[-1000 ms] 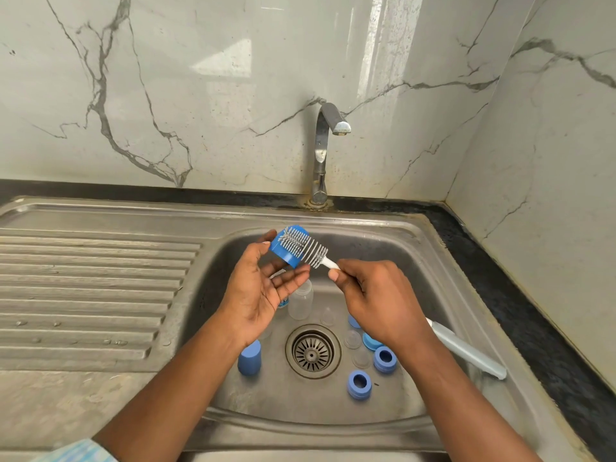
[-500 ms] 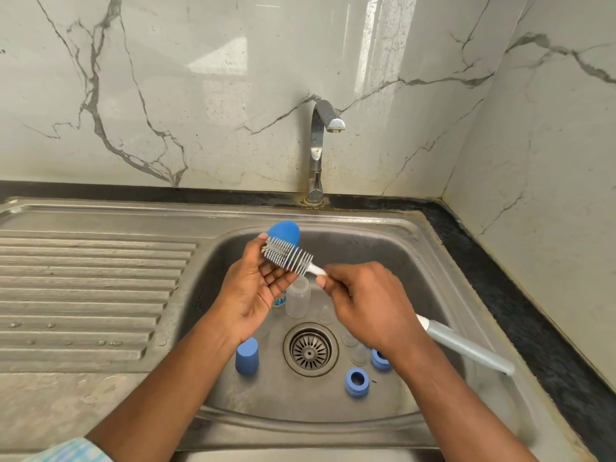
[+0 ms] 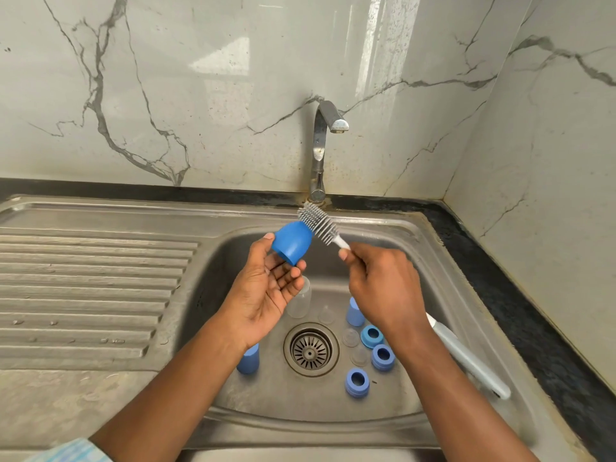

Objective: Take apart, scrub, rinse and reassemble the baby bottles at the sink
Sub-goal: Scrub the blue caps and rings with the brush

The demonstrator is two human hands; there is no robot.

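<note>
1. lying nearest on the floor of the sink [image 3: 283, 395] is a loose blue ring [image 3: 356, 382], with two more rings [image 3: 382, 356] just beyond it, a second cap [image 3: 248, 360] beside the left forearm, and clear teats [image 3: 350, 337] next to the drain [image 3: 310, 349]. nothing is screwed together, so the taking apart looks done.
2. a clear bottle [image 3: 300, 300] stands behind the left hand, partly hidden; whether it has been scrubbed cannot be told.
3. above the basin, the left hand [image 3: 266, 295] pinches a blue cap [image 3: 292, 243] between thumb and fingertips, its open end towards the palm.
4. the right hand [image 3: 383, 288] is curled tight round the brush [image 3: 318, 225] near its head, and the bristles touch the cap's rounded top. the scrubbing seems to be in hand, one piece at a time.
5. farthest, the tap [image 3: 321, 145] shows no running water, so rinsing and reassembly look to be still ahead.
</note>
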